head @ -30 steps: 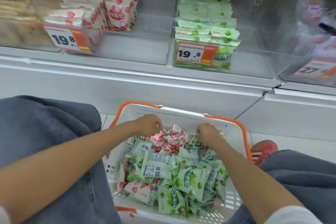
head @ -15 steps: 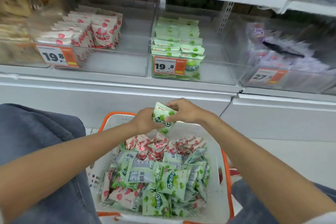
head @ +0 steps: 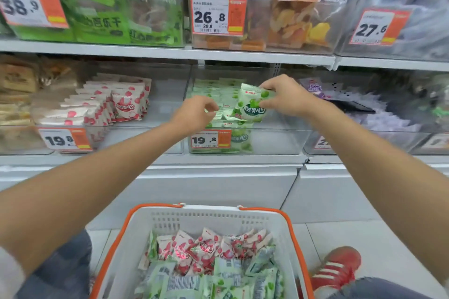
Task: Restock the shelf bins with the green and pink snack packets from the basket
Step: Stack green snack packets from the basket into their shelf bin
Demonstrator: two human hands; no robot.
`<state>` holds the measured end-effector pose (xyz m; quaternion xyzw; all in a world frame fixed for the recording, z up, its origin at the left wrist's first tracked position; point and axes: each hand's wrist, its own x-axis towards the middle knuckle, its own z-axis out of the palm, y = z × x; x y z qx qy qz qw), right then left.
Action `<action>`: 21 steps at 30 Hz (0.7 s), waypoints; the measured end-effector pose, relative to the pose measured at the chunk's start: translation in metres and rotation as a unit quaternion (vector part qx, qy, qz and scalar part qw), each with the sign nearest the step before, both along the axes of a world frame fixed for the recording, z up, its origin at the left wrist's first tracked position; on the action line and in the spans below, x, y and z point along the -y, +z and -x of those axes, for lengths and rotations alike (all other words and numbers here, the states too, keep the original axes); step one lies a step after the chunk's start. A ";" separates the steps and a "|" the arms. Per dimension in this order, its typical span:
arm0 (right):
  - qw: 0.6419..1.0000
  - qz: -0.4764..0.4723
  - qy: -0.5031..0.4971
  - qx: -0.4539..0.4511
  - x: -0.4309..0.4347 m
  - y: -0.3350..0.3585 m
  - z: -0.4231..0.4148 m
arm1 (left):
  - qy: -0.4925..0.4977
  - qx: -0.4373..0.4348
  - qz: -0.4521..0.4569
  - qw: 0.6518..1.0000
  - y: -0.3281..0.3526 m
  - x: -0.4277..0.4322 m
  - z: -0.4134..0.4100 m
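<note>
My right hand (head: 289, 97) pinches a green snack packet (head: 252, 104) upright over the clear green bin (head: 279, 143), beside the row of green packets (head: 218, 90) that stands in it. At that row's front my left hand (head: 194, 114) hovers with curled fingers; whether it pinches a packet is unclear. To the left, the neighbouring bin holds pink packets (head: 126, 104). Below, on the floor, the white basket with orange rim (head: 194, 216) holds several pink packets (head: 199, 250) and green packets (head: 218, 281).
The shelf above carries large bags of dried fruit (head: 291, 22) and green bags (head: 102, 7). A bin of purple packets (head: 379, 114) sits right of the green bin. Price tags (head: 209, 139) front the bins. My red shoe (head: 337, 267) is beside the basket.
Both hands rose from the basket to the green bin. The green packet went up with them, and my left hand let go of it. The view tilted upward.
</note>
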<state>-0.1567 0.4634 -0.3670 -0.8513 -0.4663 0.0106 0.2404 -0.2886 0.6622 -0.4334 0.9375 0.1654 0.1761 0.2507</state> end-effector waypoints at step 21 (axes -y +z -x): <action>0.984 0.146 0.039 -0.098 -0.050 -0.058 -0.021 | -0.069 -0.096 -0.014 0.993 -0.017 -0.014 -0.078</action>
